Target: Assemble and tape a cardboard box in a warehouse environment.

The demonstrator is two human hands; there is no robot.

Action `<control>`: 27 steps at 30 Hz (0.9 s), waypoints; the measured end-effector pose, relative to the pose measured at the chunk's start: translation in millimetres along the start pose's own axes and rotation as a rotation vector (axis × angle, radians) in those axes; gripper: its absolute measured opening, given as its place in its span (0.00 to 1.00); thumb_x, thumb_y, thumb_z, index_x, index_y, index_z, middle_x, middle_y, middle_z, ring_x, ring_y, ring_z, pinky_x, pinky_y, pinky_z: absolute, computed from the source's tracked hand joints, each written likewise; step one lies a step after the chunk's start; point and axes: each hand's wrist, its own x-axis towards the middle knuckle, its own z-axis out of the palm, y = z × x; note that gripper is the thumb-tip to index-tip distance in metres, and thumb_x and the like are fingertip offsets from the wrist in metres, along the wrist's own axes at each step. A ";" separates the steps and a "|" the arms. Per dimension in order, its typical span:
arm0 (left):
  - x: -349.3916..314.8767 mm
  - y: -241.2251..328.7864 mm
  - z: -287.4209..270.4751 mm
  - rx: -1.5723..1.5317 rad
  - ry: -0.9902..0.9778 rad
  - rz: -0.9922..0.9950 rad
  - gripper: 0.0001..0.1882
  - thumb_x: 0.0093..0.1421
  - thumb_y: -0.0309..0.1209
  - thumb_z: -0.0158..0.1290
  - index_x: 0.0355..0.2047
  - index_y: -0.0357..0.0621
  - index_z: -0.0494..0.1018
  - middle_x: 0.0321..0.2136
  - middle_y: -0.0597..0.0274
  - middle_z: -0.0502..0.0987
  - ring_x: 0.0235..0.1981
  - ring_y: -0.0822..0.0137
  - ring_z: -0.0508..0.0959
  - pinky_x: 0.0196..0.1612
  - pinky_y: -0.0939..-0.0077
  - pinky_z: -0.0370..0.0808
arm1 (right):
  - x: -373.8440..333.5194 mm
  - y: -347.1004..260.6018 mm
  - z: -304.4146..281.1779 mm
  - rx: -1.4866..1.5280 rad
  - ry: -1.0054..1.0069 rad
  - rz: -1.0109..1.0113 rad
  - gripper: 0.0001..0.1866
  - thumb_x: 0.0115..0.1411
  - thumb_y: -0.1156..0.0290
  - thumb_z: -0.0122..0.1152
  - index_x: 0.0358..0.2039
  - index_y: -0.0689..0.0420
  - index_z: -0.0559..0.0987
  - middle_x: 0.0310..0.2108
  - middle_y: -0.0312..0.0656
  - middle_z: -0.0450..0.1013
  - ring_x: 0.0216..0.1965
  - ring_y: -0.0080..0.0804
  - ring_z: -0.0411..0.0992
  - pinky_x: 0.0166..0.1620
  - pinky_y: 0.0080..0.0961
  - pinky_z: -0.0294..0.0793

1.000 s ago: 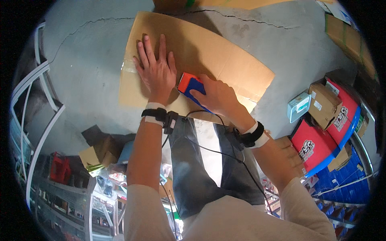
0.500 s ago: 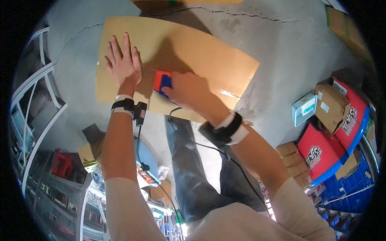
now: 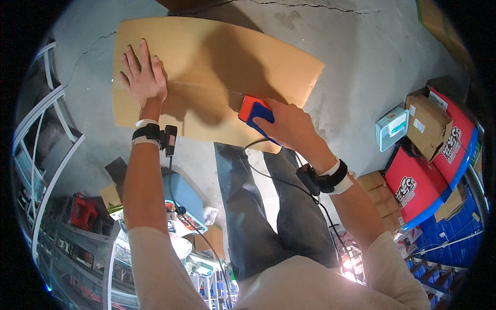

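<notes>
A large flat cardboard box (image 3: 206, 39) lies on the floor in front of my legs. My left hand (image 3: 144, 80) rests palm down on its left part, fingers spread, holding nothing. My right hand (image 3: 292, 121) is closed around an orange-red and blue hand tool, which looks like a tape dispenser (image 3: 250, 108). The tool is tilted over the right part of the box, near its close edge. A thin edge sticks out from its orange end. My palm and fingers hide the rest of it, and I cannot tell whether it touches the cardboard.
Black cables run from the wrist bands down both arms. To the right stand a small brown box (image 3: 428, 126), a pale blue plastic container (image 3: 391, 129) and red panels (image 3: 416, 181). A metal rack (image 3: 49, 98) is at the left. A blue bin (image 3: 186, 199) sits beside my left leg.
My right hand has moved right with the tape dispenser and drawn it away from my left hand. The left hand stays flat on the box; the whole view has shifted slightly.
</notes>
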 end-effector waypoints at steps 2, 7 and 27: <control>-4.8 16.1 1.4 -0.029 0.007 0.001 0.33 0.73 0.55 0.34 0.76 0.68 0.49 0.76 0.50 0.47 0.76 0.45 0.49 0.73 0.36 0.47 | -2.5 2.4 8.0 0.001 0.026 0.009 0.29 0.62 0.47 0.61 0.55 0.53 0.75 0.35 0.51 0.82 0.37 0.54 0.81 0.41 0.47 0.80; -47.3 132.7 -0.1 -0.218 -0.025 0.224 0.35 0.72 0.48 0.45 0.75 0.52 0.55 0.73 0.41 0.54 0.73 0.39 0.54 0.72 0.39 0.50 | -2.1 6.5 7.4 0.017 0.084 0.017 0.29 0.61 0.47 0.63 0.52 0.56 0.71 0.33 0.52 0.81 0.35 0.56 0.81 0.38 0.47 0.80; -47.6 146.3 -2.7 -0.103 -0.144 0.277 0.29 0.73 0.46 0.42 0.73 0.64 0.60 0.75 0.59 0.54 0.74 0.50 0.53 0.72 0.40 0.48 | -44.3 59.1 -4.6 0.005 0.050 0.040 0.25 0.65 0.48 0.61 0.54 0.51 0.71 0.33 0.53 0.81 0.36 0.57 0.81 0.40 0.53 0.80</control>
